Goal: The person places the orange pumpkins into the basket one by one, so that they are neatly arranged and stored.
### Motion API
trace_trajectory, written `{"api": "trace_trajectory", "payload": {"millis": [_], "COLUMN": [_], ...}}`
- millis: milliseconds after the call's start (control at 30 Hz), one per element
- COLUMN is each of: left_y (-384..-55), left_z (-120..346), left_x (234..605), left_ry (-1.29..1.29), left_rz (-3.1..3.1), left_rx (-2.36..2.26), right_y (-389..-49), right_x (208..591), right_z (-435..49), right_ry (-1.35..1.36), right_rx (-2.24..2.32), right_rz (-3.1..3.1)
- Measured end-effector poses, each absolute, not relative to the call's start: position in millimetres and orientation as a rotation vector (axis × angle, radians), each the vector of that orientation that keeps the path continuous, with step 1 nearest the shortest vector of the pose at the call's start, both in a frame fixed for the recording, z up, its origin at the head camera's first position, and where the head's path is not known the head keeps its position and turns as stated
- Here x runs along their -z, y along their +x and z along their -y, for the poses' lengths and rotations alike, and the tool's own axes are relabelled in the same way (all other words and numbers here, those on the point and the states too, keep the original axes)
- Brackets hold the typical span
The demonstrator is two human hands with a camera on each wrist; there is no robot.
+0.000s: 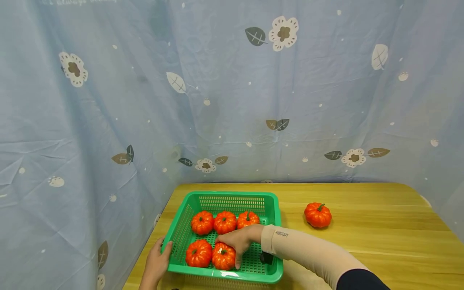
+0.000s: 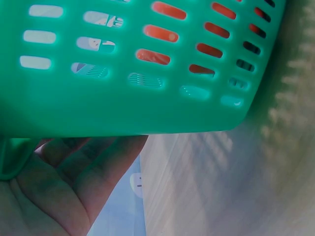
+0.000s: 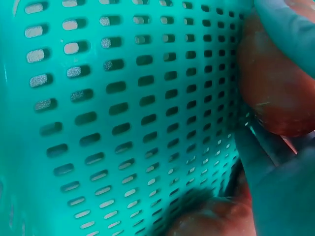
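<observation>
A green plastic basket (image 1: 232,193) with slotted walls stands on the wooden table, with several small orange-red pumpkins in two rows inside. At its left rim, my left hand (image 1: 156,262) holds on with the thumb over the edge; the left wrist view shows the palm and fingers (image 2: 106,169) against the green wall. My right hand (image 1: 240,240) reaches in from the right and grips a pumpkin (image 1: 223,258) in the near row, fingers and thumb on either side of it. Beside that one sits another pumpkin (image 1: 199,253). In the right wrist view, the gripped pumpkin (image 3: 275,81) is partly cut off.
One more pumpkin (image 1: 317,215) lies on the table (image 1: 377,225) to the right of the basket. Three pumpkins, one of them the leftmost pumpkin (image 1: 202,222), form the basket's far row. A blue patterned curtain (image 1: 232,100) hangs behind and left of the table.
</observation>
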State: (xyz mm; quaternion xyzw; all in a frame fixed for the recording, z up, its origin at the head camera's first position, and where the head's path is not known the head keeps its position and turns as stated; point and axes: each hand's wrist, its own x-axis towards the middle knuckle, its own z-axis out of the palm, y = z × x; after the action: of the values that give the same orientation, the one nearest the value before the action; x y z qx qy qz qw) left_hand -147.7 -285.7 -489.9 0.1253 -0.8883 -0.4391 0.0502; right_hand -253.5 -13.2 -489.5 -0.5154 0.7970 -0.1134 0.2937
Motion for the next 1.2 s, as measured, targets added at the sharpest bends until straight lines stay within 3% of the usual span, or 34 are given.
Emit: {"api": "trace_trajectory", "payload": {"millis": [633,1200], "left_y": [-149.0,-149.4], "left_z": [287.2,286.2], "left_x": [492.2,491.0], "left_ry": [0.393,0.403], "left_rz": [2.707,2.707], "left_rx": [1.377,1.353], "right_y": [-249.5,-249.9], "right_x": [484.0,453.3], "right_z": [13.4,0.5], "right_ry": [-1.376,-1.353], "right_rx": [0.234,0.302], "right_rz": [-2.175,-2.145]}}
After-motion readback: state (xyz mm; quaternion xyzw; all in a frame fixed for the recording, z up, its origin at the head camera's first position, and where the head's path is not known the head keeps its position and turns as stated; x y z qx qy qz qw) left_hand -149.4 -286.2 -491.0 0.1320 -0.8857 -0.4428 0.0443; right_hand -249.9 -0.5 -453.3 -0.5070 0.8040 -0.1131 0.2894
